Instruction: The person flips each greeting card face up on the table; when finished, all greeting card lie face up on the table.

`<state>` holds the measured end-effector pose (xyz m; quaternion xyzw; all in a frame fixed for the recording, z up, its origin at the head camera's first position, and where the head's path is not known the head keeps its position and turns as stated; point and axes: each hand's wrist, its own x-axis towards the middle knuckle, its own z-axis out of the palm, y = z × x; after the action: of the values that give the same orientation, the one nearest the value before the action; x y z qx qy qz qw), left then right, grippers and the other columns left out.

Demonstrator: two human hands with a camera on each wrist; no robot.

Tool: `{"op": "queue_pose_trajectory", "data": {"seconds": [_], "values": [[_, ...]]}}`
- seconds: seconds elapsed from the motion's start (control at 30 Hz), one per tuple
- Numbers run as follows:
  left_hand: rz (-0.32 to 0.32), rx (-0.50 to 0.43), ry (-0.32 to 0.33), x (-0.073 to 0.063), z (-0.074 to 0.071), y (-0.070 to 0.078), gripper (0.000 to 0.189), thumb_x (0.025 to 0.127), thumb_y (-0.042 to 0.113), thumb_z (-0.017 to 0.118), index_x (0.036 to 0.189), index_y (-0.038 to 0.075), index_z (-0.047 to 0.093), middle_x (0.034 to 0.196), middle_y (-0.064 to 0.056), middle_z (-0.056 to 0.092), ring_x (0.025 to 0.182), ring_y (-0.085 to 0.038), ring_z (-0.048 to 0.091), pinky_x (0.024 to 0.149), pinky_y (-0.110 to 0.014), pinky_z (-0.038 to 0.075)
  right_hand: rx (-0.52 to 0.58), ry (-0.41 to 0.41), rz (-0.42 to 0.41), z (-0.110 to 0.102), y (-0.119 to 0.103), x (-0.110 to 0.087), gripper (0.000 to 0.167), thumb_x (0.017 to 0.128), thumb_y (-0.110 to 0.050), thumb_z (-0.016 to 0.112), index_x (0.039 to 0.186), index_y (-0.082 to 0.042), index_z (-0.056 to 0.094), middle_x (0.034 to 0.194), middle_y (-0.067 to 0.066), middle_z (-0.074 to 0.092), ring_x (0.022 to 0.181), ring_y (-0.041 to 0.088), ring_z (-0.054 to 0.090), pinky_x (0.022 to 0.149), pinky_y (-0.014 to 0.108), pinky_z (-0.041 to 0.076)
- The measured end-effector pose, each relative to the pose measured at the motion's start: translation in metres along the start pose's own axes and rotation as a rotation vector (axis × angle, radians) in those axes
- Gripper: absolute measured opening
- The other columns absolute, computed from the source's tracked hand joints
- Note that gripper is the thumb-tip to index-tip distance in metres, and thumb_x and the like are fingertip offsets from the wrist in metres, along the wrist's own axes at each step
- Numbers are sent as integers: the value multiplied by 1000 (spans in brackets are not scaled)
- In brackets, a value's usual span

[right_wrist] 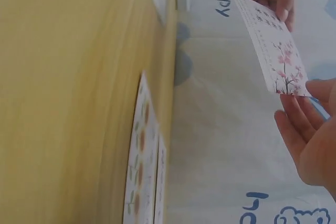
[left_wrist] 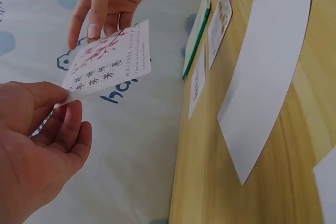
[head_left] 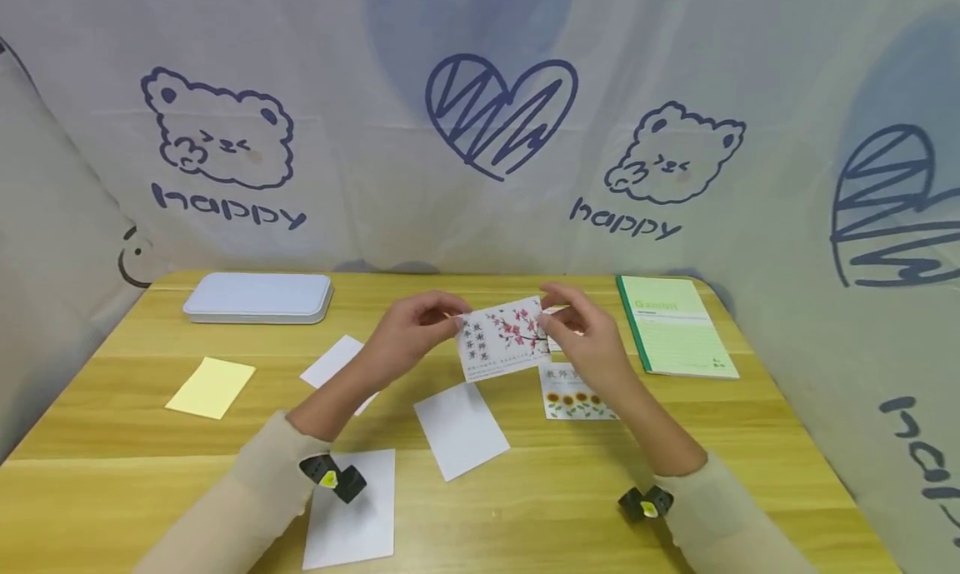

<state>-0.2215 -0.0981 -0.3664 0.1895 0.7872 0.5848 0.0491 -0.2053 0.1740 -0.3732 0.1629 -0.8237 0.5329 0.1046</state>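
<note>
A white greeting card [head_left: 504,338] printed with pink blossoms and Chinese characters is held up above the table, tilted a little. My left hand [head_left: 411,331] pinches its left edge between thumb and fingers; the left wrist view shows the thumb on top of the card [left_wrist: 107,56]. At the opposite edge my right hand [head_left: 588,341] pinches the blossom end, thumb on the printed face, as the right wrist view also shows. Below the right hand lies a sunflower card [head_left: 577,403], partly covered by the forearm, with another card behind it largely hidden.
White blank cards lie on the wooden table: one in the middle [head_left: 461,431], one near the front [head_left: 351,511], one partly under the left forearm [head_left: 332,361]. Yellow sticky notes [head_left: 211,388] and a white case [head_left: 258,297] are on the left, a green notebook [head_left: 678,327] on the right.
</note>
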Motion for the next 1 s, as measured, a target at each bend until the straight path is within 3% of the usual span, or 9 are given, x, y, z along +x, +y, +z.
{"op": "queue_pose_trajectory", "data": {"seconds": [0.13, 0.23, 0.37, 0.57, 0.77, 1.0], "values": [[9, 61, -59, 12, 0, -4, 19, 99, 15, 65, 117, 12, 71, 118, -6, 69, 99, -20, 65, 87, -35, 54, -174, -43, -48, 0, 3, 1, 35, 100, -19, 64, 134, -18, 62, 107, -1, 67, 95, 13, 63, 83, 29, 55], [-2, 94, -76, 21, -3, -7, 20, 98, 13, 65, 117, 10, 71, 118, -7, 68, 99, -21, 64, 86, -35, 54, -237, -68, -60, 0, 8, 6, 29, 100, -19, 64, 129, -17, 65, 101, -2, 68, 91, 13, 62, 77, 31, 54], [-28, 137, -73, 35, -8, -14, 21, 98, 12, 65, 118, 9, 70, 117, -9, 68, 101, -22, 63, 85, -34, 53, -204, -116, 3, 2, 18, 22, 27, 100, -20, 64, 127, -16, 66, 97, 0, 68, 88, 17, 64, 72, 30, 55], [-47, 191, -71, 61, -16, -31, 20, 98, 12, 65, 117, 7, 71, 117, -11, 67, 104, -24, 62, 84, -35, 51, -174, -200, 54, 6, 37, 55, 28, 99, -15, 65, 126, -11, 66, 96, 8, 68, 88, 35, 64, 71, 36, 54], [-85, 255, -84, 83, -18, -54, 16, 98, 11, 65, 112, 7, 71, 112, -10, 66, 99, -22, 58, 80, -31, 48, -331, -273, 75, 14, 58, 79, 27, 97, -14, 67, 124, -15, 66, 104, 3, 68, 96, 21, 63, 80, 34, 56], [-69, 391, -118, 103, -16, -74, 16, 96, 5, 64, 110, 1, 70, 108, -13, 67, 98, -23, 60, 84, -32, 48, -457, -334, 113, 26, 81, 98, 24, 97, -17, 68, 121, -14, 67, 102, 2, 67, 94, 20, 62, 80, 35, 54]]}}
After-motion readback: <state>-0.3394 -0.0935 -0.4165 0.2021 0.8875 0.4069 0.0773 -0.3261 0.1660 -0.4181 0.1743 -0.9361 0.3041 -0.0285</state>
